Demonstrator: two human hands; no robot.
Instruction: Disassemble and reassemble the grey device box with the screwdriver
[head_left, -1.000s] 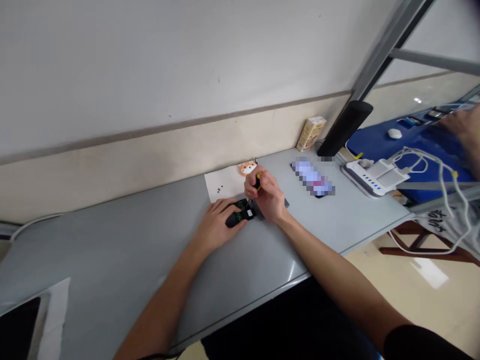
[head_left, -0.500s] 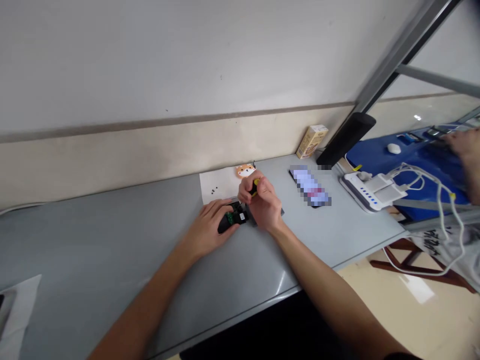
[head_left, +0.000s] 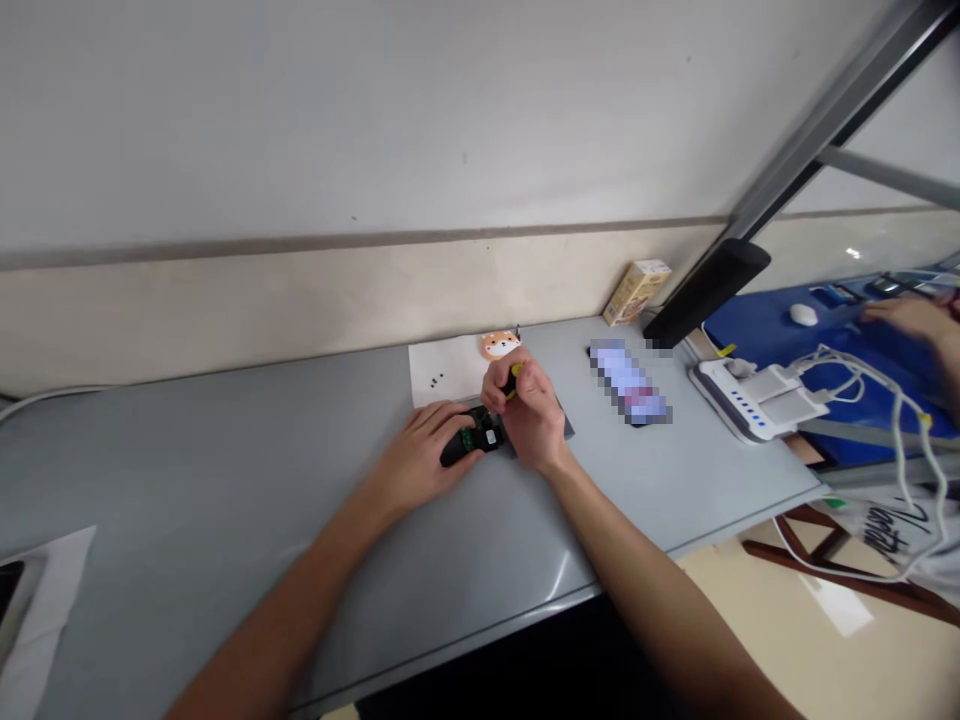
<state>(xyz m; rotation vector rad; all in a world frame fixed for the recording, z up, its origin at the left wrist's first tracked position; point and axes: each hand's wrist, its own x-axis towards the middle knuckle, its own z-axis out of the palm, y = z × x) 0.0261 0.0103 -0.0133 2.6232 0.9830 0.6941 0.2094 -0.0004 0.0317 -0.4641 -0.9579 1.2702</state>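
My left hand [head_left: 420,455] is wrapped round an opened black computer mouse [head_left: 490,438] with a green circuit board showing, pressing it to the grey desk. In a fist above the mouse's right end, my right hand [head_left: 536,425] grips a screwdriver [head_left: 514,381] with a black and yellow handle. The screwdriver points down toward the mouse; its tip is too small to make out. Partly hidden behind my right hand lies a dark grey flat thing [head_left: 568,428]. Several tiny dark screws [head_left: 436,380] rest on white paper [head_left: 461,362] behind my hands.
A dog-face disc [head_left: 499,345] sits on the paper's edge. To the right are a phone [head_left: 628,383], a small carton [head_left: 637,291], a black cylinder [head_left: 709,292] and a white power strip [head_left: 750,400] with cables. Another person's hand [head_left: 911,315] is over the blue neighbouring desk.
The view has shifted slightly, so the desk things appear a little lower and further right. Both hands keep their holds on the mouse and screwdriver. The other person's hand has moved.
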